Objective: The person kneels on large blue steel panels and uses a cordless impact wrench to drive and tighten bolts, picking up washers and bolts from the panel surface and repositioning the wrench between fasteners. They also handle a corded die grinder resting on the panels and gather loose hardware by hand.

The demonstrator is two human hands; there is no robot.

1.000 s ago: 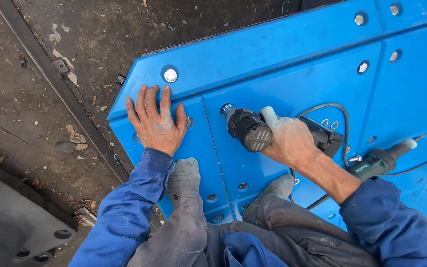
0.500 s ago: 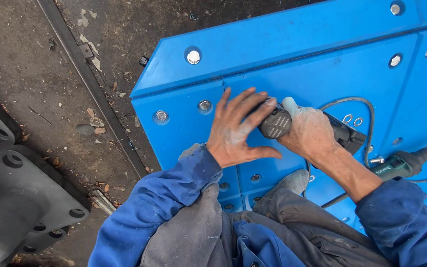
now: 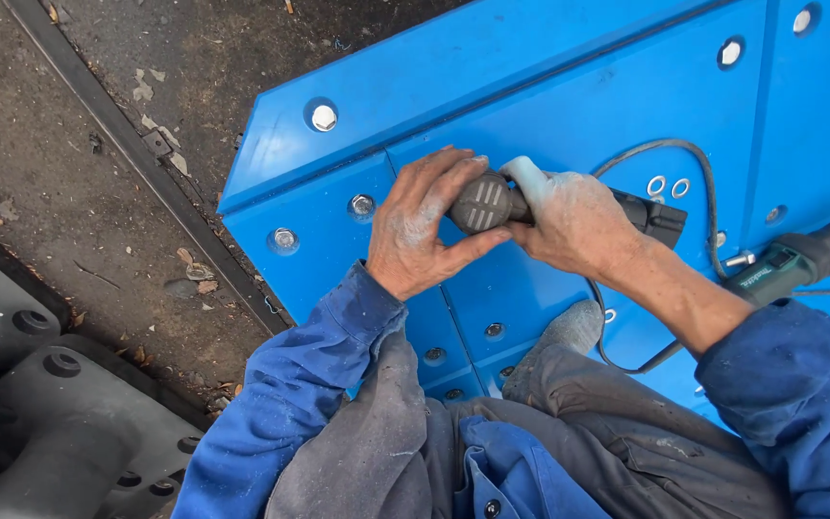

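— Starting nearest: what do the hands hold?

— Both grip a black power tool [image 3: 569, 204] lying on the blue panel [image 3: 569, 86]. The right hand [image 3: 578, 221] wraps its body; the left hand [image 3: 425, 226] has its fingers [image 3: 453, 173] clasped over the ribbed end.

— And the work?

— Bolts [image 3: 324, 117] already sit in several holes (loose washers [image 3: 668, 185] lie beyond), so fastening looks partly done. A second green tool [image 3: 785, 264] rests aside.

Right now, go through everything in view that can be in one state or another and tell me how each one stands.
Left hand: wrapped around the front end of the power tool.
Right hand: gripping the power tool's body.
Power tool: held flat above the blue panel.
Second tool: lying on the panel, untouched.
Cord: looped loose.
Bolts: seated in holes.
Washers: lying loose.
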